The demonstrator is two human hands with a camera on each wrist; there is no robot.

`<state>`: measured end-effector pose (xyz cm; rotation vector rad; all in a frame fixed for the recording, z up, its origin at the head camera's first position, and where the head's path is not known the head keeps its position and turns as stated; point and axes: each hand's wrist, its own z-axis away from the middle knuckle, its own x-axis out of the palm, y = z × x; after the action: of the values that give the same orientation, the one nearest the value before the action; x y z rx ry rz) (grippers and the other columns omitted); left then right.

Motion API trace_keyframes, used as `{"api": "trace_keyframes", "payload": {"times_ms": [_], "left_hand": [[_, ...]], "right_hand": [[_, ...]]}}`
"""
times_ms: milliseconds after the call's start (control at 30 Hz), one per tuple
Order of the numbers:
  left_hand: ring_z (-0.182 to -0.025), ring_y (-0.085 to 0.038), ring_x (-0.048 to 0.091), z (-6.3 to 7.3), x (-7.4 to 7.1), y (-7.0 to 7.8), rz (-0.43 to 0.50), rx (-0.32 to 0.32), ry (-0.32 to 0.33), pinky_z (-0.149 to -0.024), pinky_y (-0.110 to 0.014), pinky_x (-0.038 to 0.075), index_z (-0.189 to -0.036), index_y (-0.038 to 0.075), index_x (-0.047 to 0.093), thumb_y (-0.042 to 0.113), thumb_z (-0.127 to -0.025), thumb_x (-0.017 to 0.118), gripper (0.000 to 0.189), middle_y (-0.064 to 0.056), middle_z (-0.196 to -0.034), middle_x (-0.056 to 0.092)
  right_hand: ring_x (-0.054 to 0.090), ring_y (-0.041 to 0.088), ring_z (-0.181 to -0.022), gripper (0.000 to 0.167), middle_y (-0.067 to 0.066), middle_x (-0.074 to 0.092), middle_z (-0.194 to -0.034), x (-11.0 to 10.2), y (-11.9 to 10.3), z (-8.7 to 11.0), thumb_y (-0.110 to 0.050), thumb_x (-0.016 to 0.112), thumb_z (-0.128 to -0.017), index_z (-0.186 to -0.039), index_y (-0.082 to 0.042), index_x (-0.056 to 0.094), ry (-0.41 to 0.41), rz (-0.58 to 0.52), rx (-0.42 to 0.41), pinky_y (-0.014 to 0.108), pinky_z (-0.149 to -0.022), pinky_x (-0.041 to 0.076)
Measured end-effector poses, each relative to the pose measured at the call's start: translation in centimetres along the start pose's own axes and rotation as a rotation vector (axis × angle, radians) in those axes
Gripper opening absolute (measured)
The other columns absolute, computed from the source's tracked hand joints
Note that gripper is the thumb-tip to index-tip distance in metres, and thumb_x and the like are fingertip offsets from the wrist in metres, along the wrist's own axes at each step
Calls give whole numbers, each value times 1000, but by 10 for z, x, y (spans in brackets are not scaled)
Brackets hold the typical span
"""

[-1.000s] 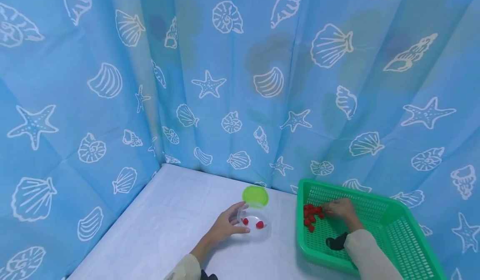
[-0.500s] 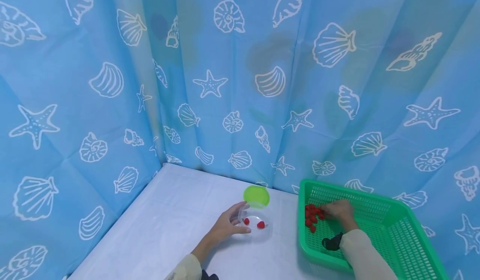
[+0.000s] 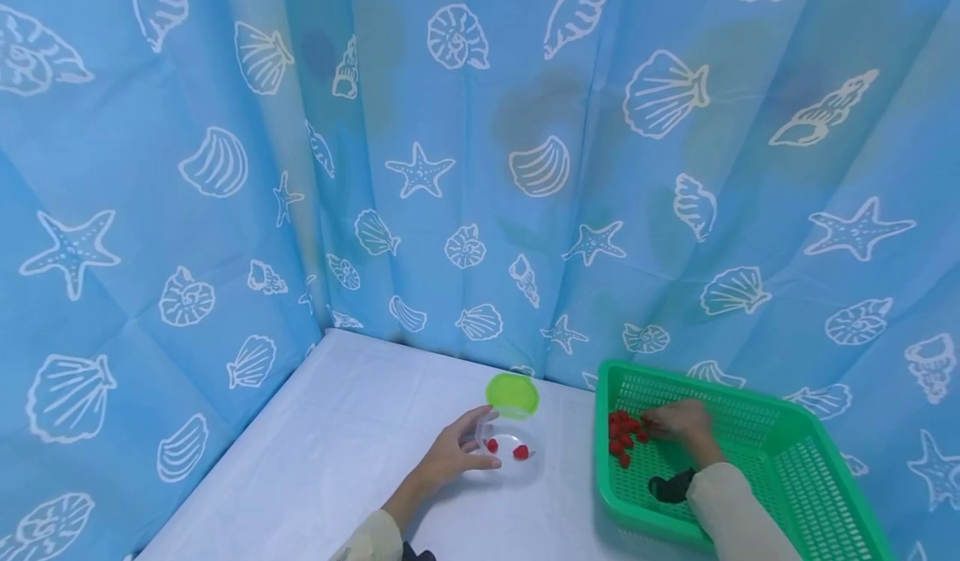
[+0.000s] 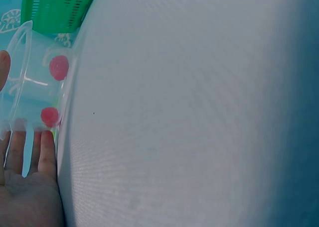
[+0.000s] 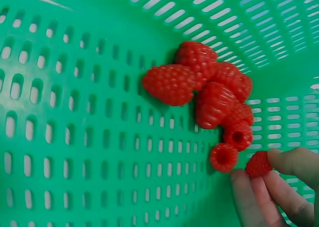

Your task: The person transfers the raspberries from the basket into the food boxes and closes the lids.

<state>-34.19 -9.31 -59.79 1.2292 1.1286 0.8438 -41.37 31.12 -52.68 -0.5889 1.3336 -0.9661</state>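
Observation:
My left hand [image 3: 448, 457] curves round the left side of a clear plastic tub [image 3: 506, 434] on the white table. Inside the tub lie two red raspberries, one nearer the left hand [image 3: 491, 445] and one to its right [image 3: 521, 453]. In the left wrist view the fingers [image 4: 46, 157] lie against the tub's side, the thumb opposite. Over in the green basket [image 3: 603, 444], my right hand [image 3: 681, 423] pinches a raspberry [image 5: 258, 165] between thumb and fingers. Beside it several more raspberries [image 5: 215, 105] sit clustered on the basket's slotted floor.
A light green round lid [image 3: 513, 394] lies just behind the tub. White cloth [image 3: 360, 428] covers the table. A blue curtain [image 3: 465, 161] printed with shells and starfish hangs along the back and left sides.
The right hand shifts only slightly at the raspberries in the basket. The left hand and the tub keep their place.

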Motion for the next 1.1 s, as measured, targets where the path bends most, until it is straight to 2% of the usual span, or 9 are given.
{"api": "trace_keyframes", "payload": {"times_ms": [33,167,300,400,500,700,867,967,1100], "left_hand": [[-135,-29,43,0,0,0,-2,0,1,-104,-43,43,-149,24,40,28,-79,83,83,4,-145,49],[-135,-29,43,2,0,1,3,-4,7,-103,-43,44,-149,24,40,28,-78,83,83,4,-144,49],[-135,-29,43,3,0,1,13,-5,10,-102,-42,45,-149,24,40,26,-78,83,84,4,-144,49],[-136,-29,42,4,0,1,19,-5,9,-102,-42,45,-149,23,40,26,-78,83,84,4,-145,49],[-136,-30,42,4,1,1,23,-4,8,-102,-43,45,-149,23,39,25,-78,83,84,3,-145,49],[-137,-29,41,1,0,-2,22,-7,9,-103,-42,44,-149,25,39,25,-79,83,83,4,-145,48],[-137,-29,40,-1,-1,-4,17,-6,-2,-103,-41,44,-149,25,39,28,-77,84,84,4,-145,48],[-137,-29,41,-2,-1,-5,7,-8,0,-102,-40,45,-149,27,39,30,-77,84,85,4,-145,48],[-136,-28,42,-2,0,-4,-3,-11,4,-102,-39,45,-149,29,40,33,-76,85,86,6,-145,48]], "right_hand": [[70,26,-67,32,15,70,-73,-1,0,0,-11,73,-82,-95,17,67,-7,-36,-3,39,-65,60],[69,22,-67,28,11,70,-74,-6,-4,0,-12,72,-83,-94,13,70,-5,-34,-24,39,-65,60],[71,24,-78,34,15,72,-90,-9,-11,1,-14,70,-87,-107,13,67,-45,-84,-29,44,-75,59],[70,25,-88,42,21,68,-105,-11,-17,4,-15,67,-91,-120,14,60,-83,-117,-58,46,-84,56],[69,27,-96,45,23,65,-115,-12,-22,6,-16,65,-93,-126,14,56,-120,-137,-103,48,-91,53],[66,21,-101,44,20,63,-121,-12,-34,14,-19,63,-95,-127,10,57,-147,-138,-180,50,-97,49],[66,17,-101,44,22,62,-121,-11,-45,20,-17,63,-96,-128,12,55,-160,-272,-212,48,-99,47],[66,14,-98,46,20,63,-121,-10,-50,24,-19,66,-94,-129,9,56,-140,-256,-255,47,-97,49],[64,9,-96,45,16,66,-119,-5,-58,30,-28,69,-92,-126,0,63,-81,-143,-347,46,-93,51]]}}
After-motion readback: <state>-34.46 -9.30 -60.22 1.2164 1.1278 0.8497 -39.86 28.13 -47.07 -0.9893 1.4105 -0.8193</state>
